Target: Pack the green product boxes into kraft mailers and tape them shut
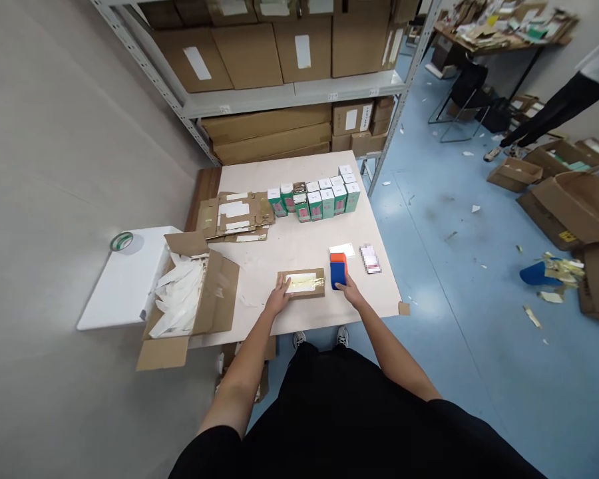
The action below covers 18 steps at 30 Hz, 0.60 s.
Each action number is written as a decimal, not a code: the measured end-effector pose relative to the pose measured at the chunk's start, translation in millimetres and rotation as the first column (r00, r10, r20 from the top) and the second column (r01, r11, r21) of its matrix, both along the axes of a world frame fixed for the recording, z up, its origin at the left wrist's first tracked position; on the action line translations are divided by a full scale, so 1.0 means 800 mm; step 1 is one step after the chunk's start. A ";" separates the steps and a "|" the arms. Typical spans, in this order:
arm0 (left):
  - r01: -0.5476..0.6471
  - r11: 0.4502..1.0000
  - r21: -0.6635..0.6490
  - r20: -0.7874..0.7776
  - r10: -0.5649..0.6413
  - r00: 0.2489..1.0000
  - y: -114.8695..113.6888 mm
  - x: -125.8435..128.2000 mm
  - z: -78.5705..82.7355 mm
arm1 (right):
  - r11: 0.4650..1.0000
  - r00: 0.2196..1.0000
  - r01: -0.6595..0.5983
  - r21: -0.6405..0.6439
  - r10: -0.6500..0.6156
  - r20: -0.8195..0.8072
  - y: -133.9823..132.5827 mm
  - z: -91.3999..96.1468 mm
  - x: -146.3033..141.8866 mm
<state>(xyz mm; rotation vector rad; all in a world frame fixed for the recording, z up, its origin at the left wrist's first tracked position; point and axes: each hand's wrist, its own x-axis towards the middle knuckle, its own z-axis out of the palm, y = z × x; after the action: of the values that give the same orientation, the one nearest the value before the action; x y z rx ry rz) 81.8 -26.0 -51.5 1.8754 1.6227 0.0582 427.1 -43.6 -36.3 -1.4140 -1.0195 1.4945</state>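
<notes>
A small flat cardboard box (321, 291) with a white label and shiny clear tape lies near the front of the table. My left hand (278, 297) grips its left end, thumb on top. Just right of the box, my right hand (351, 291) is closed around the lower end of a blue and orange hand-held object (337, 271), perhaps a tape dispenser; its exact kind is not clear. Behind that object lies a white sheet (346, 250). To its right are several small printed cards or packets (370, 259), blurred in the picture.
Several green and white boxes (328, 203) stand at the back of the table (299, 249). Flattened cardboard (244, 211) lies back left. An open carton (219, 293) holds white paper. Shelving (279, 100) stands behind. Another person (554, 110) stands far right, near cartons (579, 206).
</notes>
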 end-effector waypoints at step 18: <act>-0.187 0.981 -0.044 0.165 0.192 0.967 0.016 0.015 0.025 | 0.910 0.912 -0.410 -0.062 0.409 -0.032 0.033 0.062 -0.078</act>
<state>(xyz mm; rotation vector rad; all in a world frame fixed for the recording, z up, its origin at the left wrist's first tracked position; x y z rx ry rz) 93.6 -13.3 -31.9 1.6418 1.6704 0.2675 364.5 -17.0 13.6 -1.2782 -1.3249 1.8534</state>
